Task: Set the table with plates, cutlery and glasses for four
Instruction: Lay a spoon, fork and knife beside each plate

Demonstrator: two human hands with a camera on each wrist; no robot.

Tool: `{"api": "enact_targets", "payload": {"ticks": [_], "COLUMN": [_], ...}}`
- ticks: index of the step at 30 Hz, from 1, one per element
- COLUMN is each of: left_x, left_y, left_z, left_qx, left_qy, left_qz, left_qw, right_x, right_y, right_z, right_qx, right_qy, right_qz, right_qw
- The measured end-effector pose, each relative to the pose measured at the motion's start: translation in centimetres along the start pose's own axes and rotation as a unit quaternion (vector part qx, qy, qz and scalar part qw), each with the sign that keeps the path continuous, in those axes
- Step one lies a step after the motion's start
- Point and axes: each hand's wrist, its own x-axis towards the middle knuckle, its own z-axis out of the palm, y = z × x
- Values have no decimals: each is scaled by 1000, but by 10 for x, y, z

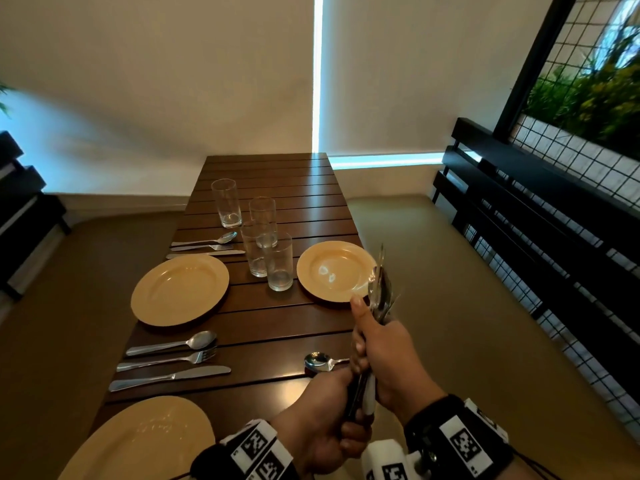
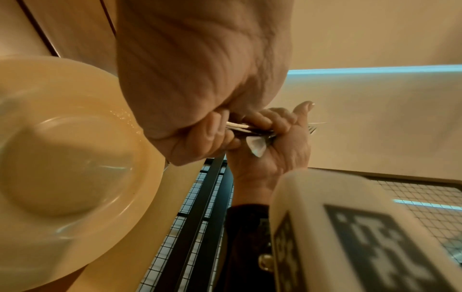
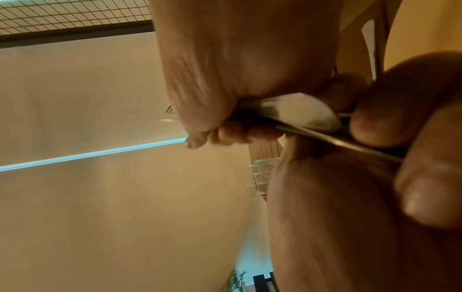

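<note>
My right hand [image 1: 381, 351] grips a bundle of steel cutlery [image 1: 380, 292] upright over the table's right edge, the tips fanning out beside the right yellow plate [image 1: 311, 271]. Lower down, my left hand [image 1: 329, 424] grips the bundle's handle ends [image 1: 362, 396]. In the left wrist view, my left fingers [image 2: 212, 134] curl round the handles [image 2: 240, 128]. A spoon [image 1: 318, 362] lies on the table with its handle running behind my right hand. Two more plates [image 1: 180, 289] [image 1: 138, 445] sit on the left, each with a spoon, fork and knife set [image 1: 169, 358] [image 1: 204, 245] beyond it.
Several empty glasses [image 1: 266, 244] stand clustered mid-table on the dark slatted wooden table [image 1: 277, 174]. A black slatted bench and wire-mesh fence [image 1: 540, 216] run along the right. Another dark bench [image 1: 20, 202] stands at the left, with tan floor on both sides of the table.
</note>
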Motion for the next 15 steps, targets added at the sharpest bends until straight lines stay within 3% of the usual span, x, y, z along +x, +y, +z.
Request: {"api": "enact_targets", "payload": {"ticks": [2,4,7,8,10,15], "left_x": [2,1,-4,-8,-18,-10], "left_y": [-1,0,8,13,22,34], "left_z": [-3,-7,-16,-15,-5,16], "left_qx": [75,188,290,303,360,554], "left_qy": [32,107,257,279,259,242], "left_qz": [23,72,248,314,384,387], "left_qw": [996,974,888,855,810,696], "right_x": [2,3,-2,-4,-6,-11], "right_y": [7,14,27,33,46,70], "right_z": [-3,-7,-14,-15,-17,-22], "right_qx": [18,-4,-58,-72,-109,-227], "right_qy": [24,38,42,39,39,12], "right_qz": [11,31,62,70,88,83], "right_qw": [999,999,996,994,989,970]}}
